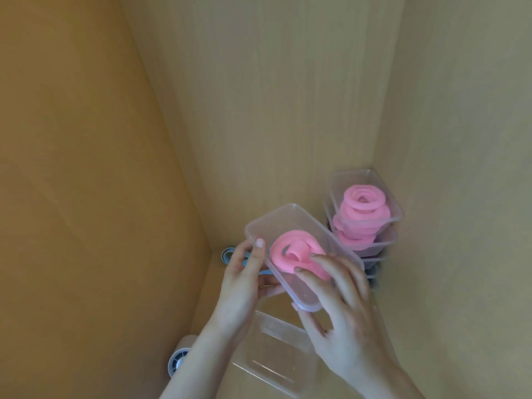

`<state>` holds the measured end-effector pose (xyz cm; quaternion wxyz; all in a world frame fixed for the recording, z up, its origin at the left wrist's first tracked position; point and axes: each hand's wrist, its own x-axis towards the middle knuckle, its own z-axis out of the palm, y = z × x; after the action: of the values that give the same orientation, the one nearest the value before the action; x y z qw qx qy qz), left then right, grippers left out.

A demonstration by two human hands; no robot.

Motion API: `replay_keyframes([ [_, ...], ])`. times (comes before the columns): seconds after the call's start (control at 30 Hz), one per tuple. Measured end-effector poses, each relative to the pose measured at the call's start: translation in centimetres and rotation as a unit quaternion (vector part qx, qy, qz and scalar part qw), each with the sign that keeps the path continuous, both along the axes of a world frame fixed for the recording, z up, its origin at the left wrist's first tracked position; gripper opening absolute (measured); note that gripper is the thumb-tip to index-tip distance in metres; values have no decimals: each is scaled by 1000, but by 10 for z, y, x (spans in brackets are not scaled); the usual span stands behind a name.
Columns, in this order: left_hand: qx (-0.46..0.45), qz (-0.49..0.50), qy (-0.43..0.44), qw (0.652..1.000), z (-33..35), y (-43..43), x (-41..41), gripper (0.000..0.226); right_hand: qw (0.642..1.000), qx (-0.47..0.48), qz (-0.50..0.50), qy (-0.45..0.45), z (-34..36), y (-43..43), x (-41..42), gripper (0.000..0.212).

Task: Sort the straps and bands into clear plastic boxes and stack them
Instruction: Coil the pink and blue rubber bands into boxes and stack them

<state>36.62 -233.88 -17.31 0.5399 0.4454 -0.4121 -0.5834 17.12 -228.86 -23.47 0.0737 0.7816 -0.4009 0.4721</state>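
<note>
1. Roll with a grey hub [179, 360]: below and left of the left forearm, on the cabinet floor; material unclear.
2. Blue-grey strap [229, 254]: flat loop, partly hidden behind the left hand.
3. Left hand [244, 279]: thumb hooked over the long rim of the held box, fingers curled beneath it, bearing its weight.
4. Held clear plastic box [290, 214]: rectangular with rounded corners; thin, glossy, translucent walls. It is lifted and tilted between the two hands. Judged light, slightly flexible and slick, so best gripped at the rim lip or supported from below, not squeezed at mid-wall.
5. Pink band [290, 246]: matte, soft and rubbery, wound in a loose coil inside the held box, under the right fingertips. It is likely springy and prone to uncoil, so it needs pressing flat.
6. Empty clear box [273, 352]: same type, on the floor beneath both wrists.
7. Right hand [342, 309]: fingers spread and lightly bent, tips pressing on the pink band; thumb against the box's near end.
8. Stack of clear boxes [384, 244]: beyond the right hand in the cabinet corner, holding further pink coils [364, 201]. A tidy, level landing place.
</note>
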Motion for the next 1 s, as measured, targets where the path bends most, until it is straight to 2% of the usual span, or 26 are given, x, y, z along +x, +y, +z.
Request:
replay_keyframes([
  [0.07, -12, -12, 3, 1000, 9, -6, -6, 51, 998, 5, -16, -56, 36, -23, 23, 50],
  [0.23, -4, -19, 41, 999, 10, -18, -16, 55, 989, -79, -68, -102, 45, -45, 12, 42],
  [0.4, 44, 32, 45, 998, -15, -11, -12, 33, 975, -107, -129, -149, 68, -82, -4, 38],
  [0.6, 85, 47, 49, 994, -23, -9, -7, 31, 958, -51, -216, -183, 78, -127, -21, 41],
  [0.7, 97, 48, 44, 993, -25, -10, -5, 28, 952, -30, -269, -141, 78, -140, -25, 46],
  [0.8, 101, 46, 38, 993, -31, -9, -1, 27, 939, 31, -328, -96, 78, -149, -23, 49],
  [1.0, 108, 50, 44, 992, -44, -3, 8, 26, 924, 82, -372, -37, 82, -155, -22, 50],
])
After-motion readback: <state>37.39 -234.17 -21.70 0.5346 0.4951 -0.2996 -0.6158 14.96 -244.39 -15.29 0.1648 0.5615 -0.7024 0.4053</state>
